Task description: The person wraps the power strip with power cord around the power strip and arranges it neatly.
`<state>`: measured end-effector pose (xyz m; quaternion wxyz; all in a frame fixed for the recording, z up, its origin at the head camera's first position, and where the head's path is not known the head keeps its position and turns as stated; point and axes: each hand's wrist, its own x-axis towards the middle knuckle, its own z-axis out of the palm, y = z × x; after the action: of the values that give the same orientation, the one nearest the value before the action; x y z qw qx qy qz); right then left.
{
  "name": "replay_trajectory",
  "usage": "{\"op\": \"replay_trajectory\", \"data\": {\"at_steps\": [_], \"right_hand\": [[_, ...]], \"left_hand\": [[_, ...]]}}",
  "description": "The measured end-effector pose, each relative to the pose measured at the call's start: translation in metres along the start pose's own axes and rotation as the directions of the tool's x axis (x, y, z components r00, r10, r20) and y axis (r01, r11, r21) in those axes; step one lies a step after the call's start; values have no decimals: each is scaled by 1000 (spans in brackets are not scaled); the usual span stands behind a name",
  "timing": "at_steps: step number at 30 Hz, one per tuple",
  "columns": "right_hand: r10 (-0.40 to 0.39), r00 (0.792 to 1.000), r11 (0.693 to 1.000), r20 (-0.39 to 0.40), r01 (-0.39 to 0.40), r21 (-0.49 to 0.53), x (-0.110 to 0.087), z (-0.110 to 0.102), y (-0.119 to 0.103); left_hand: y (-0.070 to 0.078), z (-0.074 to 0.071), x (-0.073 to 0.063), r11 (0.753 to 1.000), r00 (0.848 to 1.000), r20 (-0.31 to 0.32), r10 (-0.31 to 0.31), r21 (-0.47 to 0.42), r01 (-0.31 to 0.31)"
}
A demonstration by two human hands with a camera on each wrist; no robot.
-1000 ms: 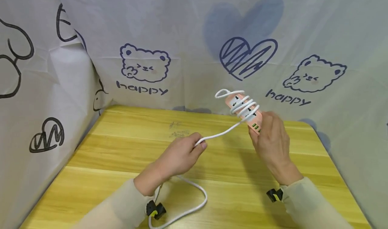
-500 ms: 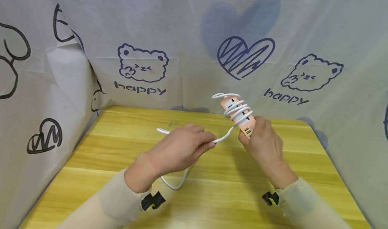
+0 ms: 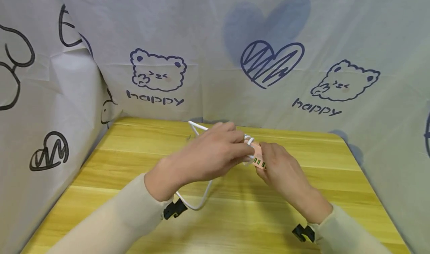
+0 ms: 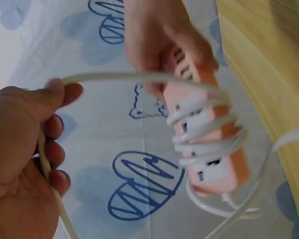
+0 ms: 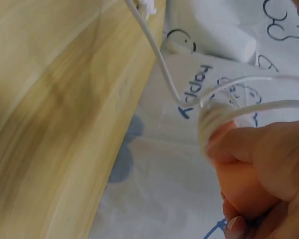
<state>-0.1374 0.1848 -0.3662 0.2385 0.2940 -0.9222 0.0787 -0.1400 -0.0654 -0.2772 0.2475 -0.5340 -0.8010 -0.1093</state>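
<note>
My right hand [image 3: 285, 172] grips one end of a pink power strip [image 4: 217, 187], beside its green USB ports. Several turns of the white cord [image 4: 124, 76] wrap around the strip's sockets. In the left wrist view the cord stretches from the strip to my left hand [image 4: 27, 134], pinched between thumb and index finger and running on past the curled fingers. The head view has my left hand [image 3: 215, 153] right in front of the strip, covering most of its wrapped part. A loose loop of cord hangs below the left wrist. In the right wrist view the thumb presses beside the windings.
The wood-grain table [image 3: 235, 224] lies under both hands. White cloth [image 3: 208, 41] with printed hearts and bears hangs behind and on both sides. A small black device [image 3: 174, 209] is on the left wrist, and another black device [image 3: 303, 232] on the right.
My left hand has moved right and up to the strip, drawing the cord along. The right hand has lowered the strip and brought it left, and the loose cord loop has shrunk.
</note>
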Motion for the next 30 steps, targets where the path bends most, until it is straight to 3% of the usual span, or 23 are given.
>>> {"op": "replay_trajectory", "data": {"at_steps": [7,10,14,17,19,21,23,27,29,30], "right_hand": [[-203,977,979,64,200,51,-6,-5,-8],[-227,968,970,105,215,118,-9,-8,-10],[-233,962,953,144,197,230,-14,-15,-7],[-270,950,915,156,203,350,-16,-19,-5],[-310,940,866,143,217,451,-16,-21,-7],[-322,935,804,147,188,564,-17,-23,-11],[-297,944,724,142,126,678,-18,-26,-15],[-140,979,551,150,-49,833,-22,-33,-18],[-82,990,487,114,-60,872,-24,-32,-18],[-63,994,473,89,-49,880,-24,-30,-18]], "left_hand": [[-26,0,8,1000,999,46,-10,-16,11],[-37,3,7,1000,998,66,0,-14,1],[-54,12,4,994,993,104,-48,-90,58],[-64,21,0,969,982,152,-110,-201,140],[-67,28,-1,945,975,177,-133,-274,179],[-67,35,-2,909,965,210,-158,-349,225],[-67,42,-2,861,951,241,-192,-423,281],[-69,53,-6,698,897,315,-311,-565,440],[-69,60,-10,618,877,337,-342,-622,480],[-68,64,-12,563,872,354,-339,-666,489]]}}
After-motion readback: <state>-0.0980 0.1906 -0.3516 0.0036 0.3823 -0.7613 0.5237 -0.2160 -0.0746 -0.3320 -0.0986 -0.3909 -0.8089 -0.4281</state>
